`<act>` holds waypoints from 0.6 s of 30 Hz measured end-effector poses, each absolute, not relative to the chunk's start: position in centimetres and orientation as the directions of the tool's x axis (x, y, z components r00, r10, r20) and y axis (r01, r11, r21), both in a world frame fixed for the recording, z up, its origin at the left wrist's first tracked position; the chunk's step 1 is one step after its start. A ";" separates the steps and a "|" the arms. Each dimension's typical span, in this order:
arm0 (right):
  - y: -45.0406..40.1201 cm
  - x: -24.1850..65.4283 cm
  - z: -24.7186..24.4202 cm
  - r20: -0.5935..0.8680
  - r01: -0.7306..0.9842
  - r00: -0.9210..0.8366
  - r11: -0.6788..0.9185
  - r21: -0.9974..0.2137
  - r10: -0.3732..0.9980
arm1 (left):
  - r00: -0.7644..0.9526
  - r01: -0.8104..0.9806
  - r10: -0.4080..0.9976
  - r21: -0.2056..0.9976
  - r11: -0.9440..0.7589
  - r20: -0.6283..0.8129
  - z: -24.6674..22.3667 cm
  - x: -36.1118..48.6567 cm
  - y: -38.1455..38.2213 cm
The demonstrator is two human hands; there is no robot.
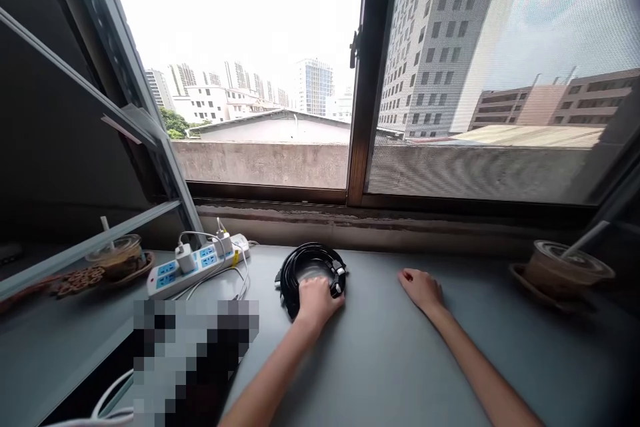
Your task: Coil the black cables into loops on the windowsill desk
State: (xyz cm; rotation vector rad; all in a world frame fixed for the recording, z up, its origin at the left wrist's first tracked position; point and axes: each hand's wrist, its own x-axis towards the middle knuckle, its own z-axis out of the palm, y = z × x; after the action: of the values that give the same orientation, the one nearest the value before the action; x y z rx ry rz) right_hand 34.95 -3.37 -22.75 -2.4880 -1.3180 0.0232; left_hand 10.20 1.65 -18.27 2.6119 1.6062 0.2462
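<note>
1. Our left hand [316, 300] is closed over the near rim of the black cable coil [291, 273], grasping it.
2. We keep our right hand [424, 288] in a loose fist on the table [380, 353], well apart, right of that grip.
3. The coil lies just beyond and around our left fingers, its open middle facing upward; being nearly round, it has no clear long axis.
4. Its connectors [339, 271] bunch at the ring's right side, just beyond our grip.

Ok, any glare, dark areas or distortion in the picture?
Head view: the sky at left is blown white; moiré rings ripple across the window screen; the left wall is dark; pixelation masks part of the lower left; the black cable coil reads clearly.
</note>
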 end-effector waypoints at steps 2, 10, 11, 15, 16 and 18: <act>-3.3 35.0 -22.7 0.134 0.801 0.574 -0.521 -0.293 0.808 | 0.395 0.906 0.915 0.131 -0.402 0.082 -17.9 9.2 2.1; -3.5 35.1 -22.7 0.119 0.798 0.579 -0.529 -0.289 0.807 | 0.283 0.947 0.956 0.135 -0.290 0.071 -17.5 7.3 2.6; -3.6 35.0 -22.7 0.118 0.800 0.575 -0.526 -0.288 0.810 | 0.274 0.950 0.959 0.136 -0.282 0.076 -17.5 7.2 2.6; -3.8 34.9 -22.5 0.120 0.804 0.570 -0.521 -0.288 0.813 | 0.272 0.949 0.959 0.144 -0.281 0.076 -17.0 6.9 2.2; -3.8 34.9 -22.5 0.122 0.803 0.571 -0.521 -0.289 0.812 | 0.284 0.945 0.956 0.146 -0.292 0.074 -16.8 6.9 2.0; -3.8 34.9 -22.5 0.127 0.803 0.572 -0.520 -0.291 0.811 | 0.307 0.937 0.949 0.151 -0.315 0.074 -16.4 6.7 1.7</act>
State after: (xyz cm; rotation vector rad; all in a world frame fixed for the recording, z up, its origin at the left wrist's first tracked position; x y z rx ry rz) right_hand 34.86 -3.78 -22.47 -2.4900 -1.3212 0.0355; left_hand 6.69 1.69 -16.43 2.4744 1.7899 0.2274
